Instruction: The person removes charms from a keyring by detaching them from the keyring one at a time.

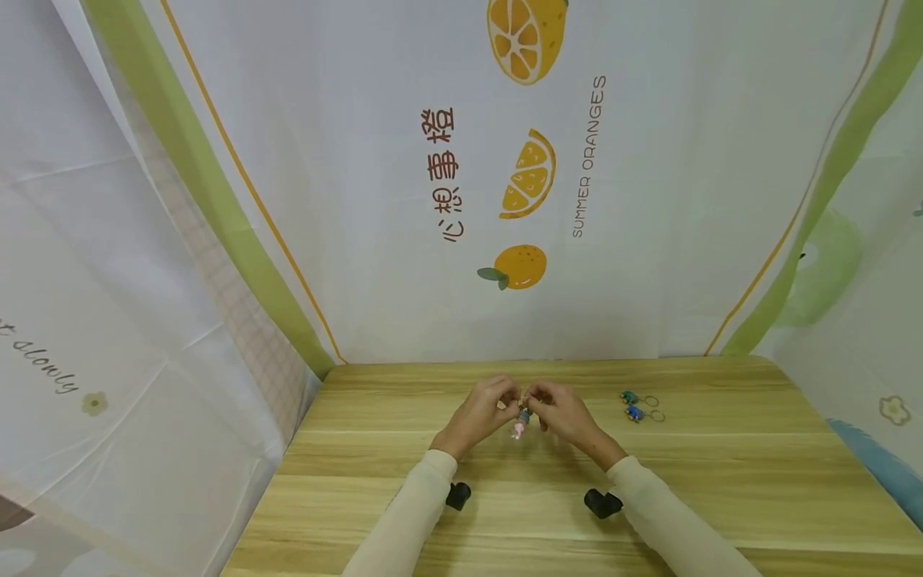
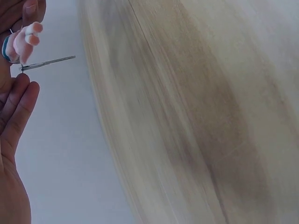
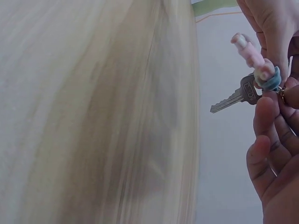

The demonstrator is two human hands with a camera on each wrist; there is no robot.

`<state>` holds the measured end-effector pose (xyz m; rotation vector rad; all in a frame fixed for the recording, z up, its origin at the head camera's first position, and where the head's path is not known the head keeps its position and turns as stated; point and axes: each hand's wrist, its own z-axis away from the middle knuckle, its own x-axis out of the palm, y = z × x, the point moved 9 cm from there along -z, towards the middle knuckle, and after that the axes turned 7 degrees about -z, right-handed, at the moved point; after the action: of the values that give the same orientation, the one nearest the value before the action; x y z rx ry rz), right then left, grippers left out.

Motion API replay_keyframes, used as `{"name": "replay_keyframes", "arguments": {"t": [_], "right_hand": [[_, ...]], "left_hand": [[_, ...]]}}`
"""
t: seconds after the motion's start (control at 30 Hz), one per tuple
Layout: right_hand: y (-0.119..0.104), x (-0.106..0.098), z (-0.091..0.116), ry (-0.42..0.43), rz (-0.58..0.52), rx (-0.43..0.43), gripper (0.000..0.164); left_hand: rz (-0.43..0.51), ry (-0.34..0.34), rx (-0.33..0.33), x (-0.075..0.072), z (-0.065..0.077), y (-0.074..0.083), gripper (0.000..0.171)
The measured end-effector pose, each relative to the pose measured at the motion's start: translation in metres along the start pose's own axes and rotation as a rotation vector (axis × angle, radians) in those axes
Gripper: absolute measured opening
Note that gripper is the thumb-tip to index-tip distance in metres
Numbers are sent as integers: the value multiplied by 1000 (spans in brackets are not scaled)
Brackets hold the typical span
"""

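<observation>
Between my two hands hangs a keychain with a small pink-and-blue animal figurine (image 1: 518,430). My left hand (image 1: 480,413) pinches the top of the keychain from the left side. From the right, my right hand (image 1: 568,413) holds it by the small gold ring (image 3: 282,94), with thumb and fingertips close together. A metal key (image 3: 229,100) sticks out beside the figurine in the right wrist view. Edge-on, the same key (image 2: 49,62) appears as a thin strip in the left wrist view. Fingers hide part of the ring, so how the key joins it cannot be told.
To the right on the wooden table (image 1: 721,481) lie a green figurine keychain (image 1: 630,397) and a blue one (image 1: 634,413), each with a ring. White printed curtains (image 1: 360,200) stand behind the table and at its sides.
</observation>
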<state>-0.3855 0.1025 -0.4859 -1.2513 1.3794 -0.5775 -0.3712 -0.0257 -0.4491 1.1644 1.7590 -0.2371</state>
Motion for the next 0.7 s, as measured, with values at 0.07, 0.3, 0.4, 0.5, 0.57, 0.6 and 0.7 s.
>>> {"name": "replay_keyframes", "arguments": {"t": [0.07, 0.3, 0.4, 0.5, 0.57, 0.6, 0.7], "right_hand": [[-1, 0, 0, -2, -4, 0, 15], [2, 2, -1, -8, -9, -6, 20], [2, 2, -1, -8, -4, -7, 21], [1, 2, -1, -8, -1, -10, 20], [-1, 2, -1, -7, 0, -23, 18], [-1, 2, -1, -8, -1, -27, 18], [-4, 3, -1, -10, -1, -45, 17]], "left_hand": [[3, -3, 0, 0, 0, 0, 9], [41, -24, -97, 5, 1, -9, 8], [64, -40, -159, 8, 2, -15, 6], [82, -48, -217, 9, 3, -20, 6], [90, -47, -243, 8, 3, -22, 9], [91, -46, -251, 8, 3, -23, 11], [89, -46, -265, 8, 3, -25, 17]]}}
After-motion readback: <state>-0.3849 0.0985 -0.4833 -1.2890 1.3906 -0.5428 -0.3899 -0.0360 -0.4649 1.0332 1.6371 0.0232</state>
